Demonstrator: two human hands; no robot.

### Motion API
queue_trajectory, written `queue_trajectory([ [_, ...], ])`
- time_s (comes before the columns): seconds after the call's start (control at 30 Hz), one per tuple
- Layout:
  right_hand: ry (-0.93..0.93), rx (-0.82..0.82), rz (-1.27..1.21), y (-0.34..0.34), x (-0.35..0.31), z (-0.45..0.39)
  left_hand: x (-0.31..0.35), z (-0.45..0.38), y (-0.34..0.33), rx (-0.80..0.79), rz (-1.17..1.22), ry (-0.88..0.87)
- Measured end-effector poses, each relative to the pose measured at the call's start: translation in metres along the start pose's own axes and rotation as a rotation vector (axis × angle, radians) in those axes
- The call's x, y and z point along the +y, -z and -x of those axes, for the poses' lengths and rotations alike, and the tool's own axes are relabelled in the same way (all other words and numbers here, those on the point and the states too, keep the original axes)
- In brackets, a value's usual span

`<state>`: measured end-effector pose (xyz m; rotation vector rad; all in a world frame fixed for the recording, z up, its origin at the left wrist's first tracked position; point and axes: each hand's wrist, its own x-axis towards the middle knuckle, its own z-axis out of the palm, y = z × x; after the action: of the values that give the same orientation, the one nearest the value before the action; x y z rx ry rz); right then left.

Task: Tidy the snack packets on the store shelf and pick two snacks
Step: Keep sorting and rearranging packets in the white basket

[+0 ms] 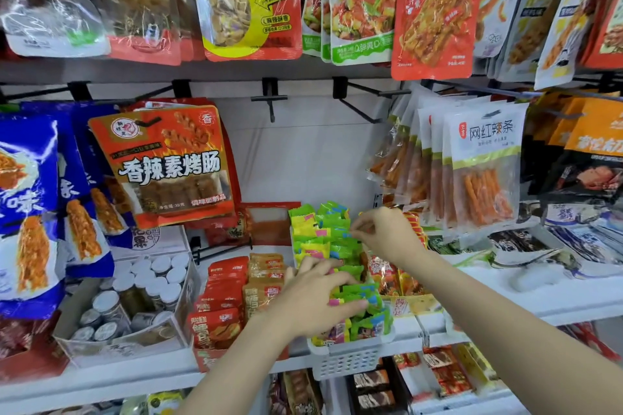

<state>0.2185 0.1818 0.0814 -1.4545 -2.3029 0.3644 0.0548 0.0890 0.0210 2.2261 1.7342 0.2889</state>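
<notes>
Left hand [317, 296] spread over green snack packets [337, 246], front of the white basket [347, 357].
Packets stand on edge in a row running front to back down the basket on the shelf [505, 303]. My left fingers lie fairly straight, pressing the near packets, gripping nothing. My right hand [387, 236] is farther in, its fingertips pinching a packet top at the row's right edge. I judge the right hand better placed for straightening the back. Beside the basket: red packets [222, 300], a box of jars [135, 296].
</notes>
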Motion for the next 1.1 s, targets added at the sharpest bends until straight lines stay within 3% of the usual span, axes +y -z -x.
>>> queue_trajectory([
  [0.13, -0.017, -0.044, 0.112, -0.013, -0.002, -0.001, -0.001, 0.003, -0.005, 0.040, 0.062, -0.017],
  [0.37, -0.177, 0.089, 0.231, -0.028, -0.004, 0.001, -0.004, 0.006, -0.007, 0.053, 0.096, -0.035],
  [0.53, -0.202, -0.020, 0.079, -0.034, -0.001, 0.000, -0.003, 0.007, -0.008, 0.048, 0.098, -0.022],
  [0.67, -0.138, -0.088, 0.137, -0.029, 0.004, 0.006, -0.001, 0.008, -0.008, 0.041, 0.107, 0.004],
  [0.77, 0.036, 0.033, -0.048, -0.009, 0.013, 0.016, 0.001, 0.008, -0.006, 0.045, 0.123, 0.014],
  [0.93, 0.130, 0.256, -0.385, 0.044, 0.018, 0.036, 0.003, 0.012, -0.006, 0.101, 0.200, 0.020],
  [1.1, 0.136, 0.467, -0.432, 0.072, 0.021, 0.051, 0.014, 0.011, 0.000, 0.156, 0.349, 0.142],
])
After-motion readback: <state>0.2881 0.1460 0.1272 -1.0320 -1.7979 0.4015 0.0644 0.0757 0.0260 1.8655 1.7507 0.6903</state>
